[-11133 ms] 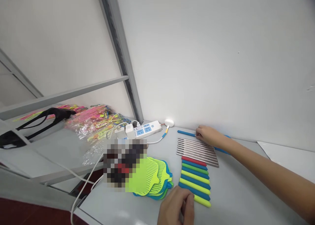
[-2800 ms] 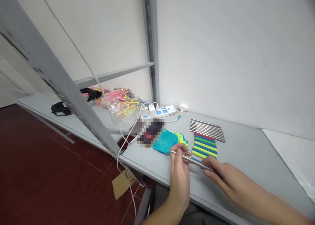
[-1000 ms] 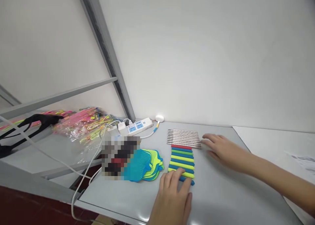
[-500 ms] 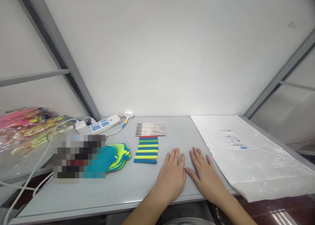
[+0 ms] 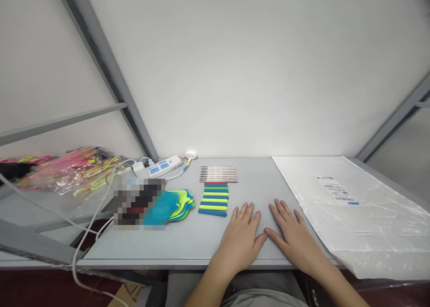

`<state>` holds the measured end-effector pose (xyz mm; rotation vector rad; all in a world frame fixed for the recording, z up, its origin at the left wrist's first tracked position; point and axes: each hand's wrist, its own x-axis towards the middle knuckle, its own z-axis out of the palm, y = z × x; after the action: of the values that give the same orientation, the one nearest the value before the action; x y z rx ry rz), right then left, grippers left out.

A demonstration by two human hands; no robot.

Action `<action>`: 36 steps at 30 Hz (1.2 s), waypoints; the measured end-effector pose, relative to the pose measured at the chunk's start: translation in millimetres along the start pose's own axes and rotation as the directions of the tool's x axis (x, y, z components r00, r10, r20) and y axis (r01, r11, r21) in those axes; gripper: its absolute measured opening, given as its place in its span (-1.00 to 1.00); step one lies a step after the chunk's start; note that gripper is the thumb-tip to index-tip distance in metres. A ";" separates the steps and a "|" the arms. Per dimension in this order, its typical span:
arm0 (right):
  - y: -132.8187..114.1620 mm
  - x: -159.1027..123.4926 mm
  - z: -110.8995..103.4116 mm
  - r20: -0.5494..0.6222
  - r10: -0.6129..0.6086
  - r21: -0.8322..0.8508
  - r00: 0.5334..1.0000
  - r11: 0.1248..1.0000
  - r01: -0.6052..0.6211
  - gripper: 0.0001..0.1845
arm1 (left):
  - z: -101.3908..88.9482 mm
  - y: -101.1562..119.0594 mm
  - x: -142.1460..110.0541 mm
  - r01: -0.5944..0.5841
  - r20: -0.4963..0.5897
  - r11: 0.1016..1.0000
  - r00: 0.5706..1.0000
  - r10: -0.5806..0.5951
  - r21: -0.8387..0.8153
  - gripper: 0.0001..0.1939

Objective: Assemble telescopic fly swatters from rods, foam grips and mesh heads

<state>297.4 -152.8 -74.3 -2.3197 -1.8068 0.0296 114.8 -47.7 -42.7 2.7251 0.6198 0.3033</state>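
Left hand (image 5: 239, 239) and right hand (image 5: 294, 239) rest open and empty, palms down, fingers pointing far; nearby, coloured foam bars (image 5: 213, 200) lie parallel, long axes running left-right.

Our left hand (image 5: 239, 240): flat on the grey table (image 5: 181, 246), just below the coloured foam bars (image 5: 215, 199)
Our right hand (image 5: 294, 240): flat, just beside it, near the plastic sheet (image 5: 356, 208)

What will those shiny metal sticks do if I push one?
The steel rods look thin and rounded, so one would probably roll when pushed. They lie very straight, so they are likely stiff, not bendy. Their smooth shine suggests they may feel slippery on the grey table.
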 end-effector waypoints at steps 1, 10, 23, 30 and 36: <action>0.3 -0.1 1.1 -0.011 -0.007 -0.002 1.000 1.000 0.007 -0.19 | -0.6 0.6 -0.2 0.007 0.001 1.000 1.000 -0.007 -0.006 -0.38; 4.7 -3.9 -0.7 -0.015 -0.118 0.005 0.993 0.993 0.118 -0.26 | -4.0 10.9 -12.8 0.031 -0.013 0.999 0.999 -0.031 -0.020 -0.49; 5.7 -5.6 -2.3 -0.022 -0.334 0.215 0.942 0.919 0.330 -0.31 | -11.2 17.2 -18.9 -0.074 -0.015 0.997 0.997 0.074 -0.003 -0.50; 8.4 -4.1 5.1 0.000 -0.333 0.229 0.943 0.918 0.324 -0.64 | -18.6 23.1 -23.3 -0.127 -0.050 0.991 0.990 0.129 0.038 -0.61; 7.2 -1.7 6.6 0.024 -0.331 0.243 0.943 0.917 0.315 -0.73 | -15.0 21.4 -22.5 -0.142 -0.054 0.990 0.988 0.143 0.020 -0.60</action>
<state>302.9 -155.2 -82.2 -1.8576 -2.0700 0.2587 99.0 -72.1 -24.1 2.7902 0.4439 0.4118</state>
